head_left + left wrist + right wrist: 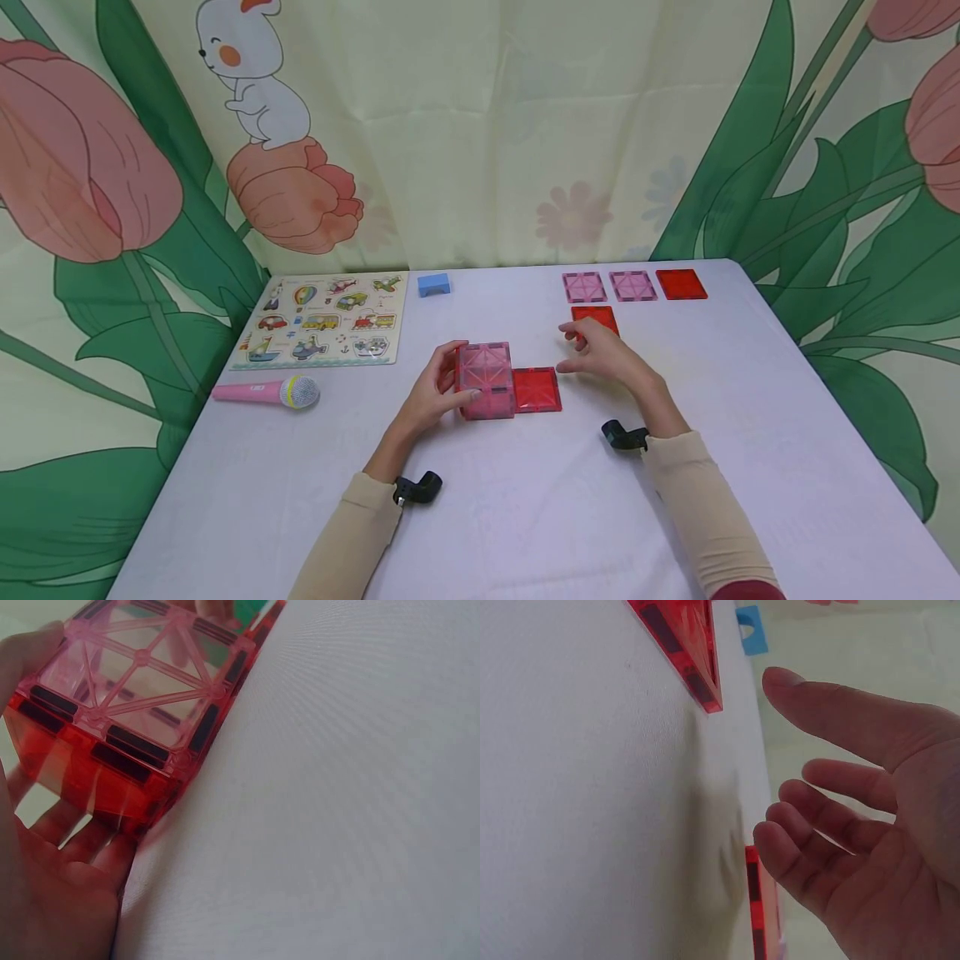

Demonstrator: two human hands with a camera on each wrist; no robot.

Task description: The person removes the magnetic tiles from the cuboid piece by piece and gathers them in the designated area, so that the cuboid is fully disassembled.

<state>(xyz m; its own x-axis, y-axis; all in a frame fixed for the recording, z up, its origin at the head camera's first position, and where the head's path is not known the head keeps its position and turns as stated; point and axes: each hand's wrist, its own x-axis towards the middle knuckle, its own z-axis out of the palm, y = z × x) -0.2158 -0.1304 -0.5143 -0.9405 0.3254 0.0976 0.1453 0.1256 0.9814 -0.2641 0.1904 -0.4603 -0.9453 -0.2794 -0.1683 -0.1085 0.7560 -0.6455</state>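
My left hand (429, 398) grips a small box of magnetic tiles (487, 392), with the thumb at its near side and the fingers round its left side. In the left wrist view the box shows a see-through pink face with dark magnet strips and a red side. One red magnetic tile (537, 390) lies flat against the box's right side. My right hand (609, 357) hovers to the right of that tile with loosely bent fingers, holding nothing. Just beyond the right fingers lies another red tile (600, 317), partly covered by the hand in the head view.
Two pink tiles (584, 287) and a third, red tile (681, 284) lie in a row at the back right. A blue block (433, 286) sits at the back edge. On the left are a picture puzzle board (322, 321) and a pink toy microphone (262, 392).
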